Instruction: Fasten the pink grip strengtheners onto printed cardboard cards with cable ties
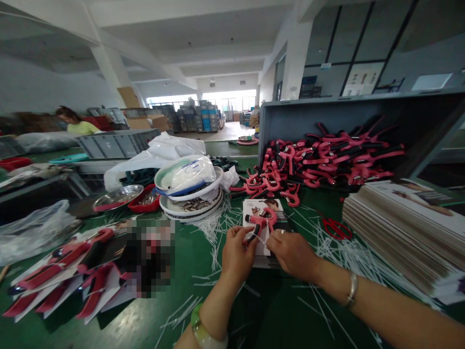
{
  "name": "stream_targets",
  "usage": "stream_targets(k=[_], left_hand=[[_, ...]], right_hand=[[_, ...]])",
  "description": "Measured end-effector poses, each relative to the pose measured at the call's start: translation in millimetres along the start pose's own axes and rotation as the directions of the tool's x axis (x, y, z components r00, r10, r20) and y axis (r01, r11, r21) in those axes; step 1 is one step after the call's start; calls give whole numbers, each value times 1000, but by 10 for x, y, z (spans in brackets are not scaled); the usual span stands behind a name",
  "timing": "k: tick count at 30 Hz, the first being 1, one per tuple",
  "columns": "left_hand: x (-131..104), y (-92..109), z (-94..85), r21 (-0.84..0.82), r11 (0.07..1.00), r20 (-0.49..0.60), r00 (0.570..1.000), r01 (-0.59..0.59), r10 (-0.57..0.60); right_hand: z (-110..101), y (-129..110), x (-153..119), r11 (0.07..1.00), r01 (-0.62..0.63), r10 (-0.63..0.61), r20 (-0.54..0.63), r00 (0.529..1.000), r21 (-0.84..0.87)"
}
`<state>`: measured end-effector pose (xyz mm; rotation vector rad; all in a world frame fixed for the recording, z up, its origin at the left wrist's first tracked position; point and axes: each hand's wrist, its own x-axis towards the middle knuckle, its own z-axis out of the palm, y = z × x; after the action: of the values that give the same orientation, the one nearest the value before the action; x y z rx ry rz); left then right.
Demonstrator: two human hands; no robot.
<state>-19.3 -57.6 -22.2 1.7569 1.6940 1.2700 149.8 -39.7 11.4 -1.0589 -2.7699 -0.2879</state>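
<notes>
A pair of pink-and-black pliers (268, 216) lies on a printed card (250, 205), which rests on a small stack of cards. A thin white tie (260, 239) runs across the pliers' handles between my hands. My left hand (237, 254) is closed at the left side of the handles, its fingertips pinching the tie. My right hand (293, 253) is closed just to the right and grips the tie's other side. The fingers partly hide the handles and the tie's ends.
A grey crate (267, 127) on its side spills many pink pliers (327, 162). Thick card stacks (395, 232) stand right, near red-handled scissors (336, 229). Loose white ties (214, 228) litter the green table. Carded pliers (65, 271) lie left; stacked white trays (189, 213) stand behind. A person (78, 125) is far left.
</notes>
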Motion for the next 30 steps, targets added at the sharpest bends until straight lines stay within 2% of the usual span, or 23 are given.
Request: stream_targets(k=[4, 9, 11, 16, 20, 24, 27, 30], left_hand=[[20, -18, -22, 94, 981, 66, 984, -170, 164], [58, 54, -20, 177, 952, 170, 961, -248, 219], [59, 102, -6, 228, 948, 171, 967, -223, 187], [52, 227, -7, 346, 932, 80, 993, -106, 83], [37, 258, -59, 361, 928, 115, 992, -87, 48], [-6, 241, -90, 398, 917, 157, 987, -22, -44], [-19, 234, -80, 422, 907, 147, 987, 2, -71], [-4, 232, -48, 450, 893, 128, 989, 10, -75]], right_hand=[[185, 11, -30, 991, -18, 36, -132, 991, 130], [299, 20, -61, 991, -2, 36, -249, 968, 137], [290, 28, -73, 992, -2, 38, -284, 958, 126], [224, 53, -118, 994, 15, 27, -373, 928, 110], [239, 86, -214, 984, -21, 99, -439, 893, 178], [293, 113, -312, 970, -65, 172, -467, 868, 236], [257, 105, -349, 987, -8, 76, -421, 904, 160], [132, 76, -307, 986, 126, -80, -352, 933, 110]])
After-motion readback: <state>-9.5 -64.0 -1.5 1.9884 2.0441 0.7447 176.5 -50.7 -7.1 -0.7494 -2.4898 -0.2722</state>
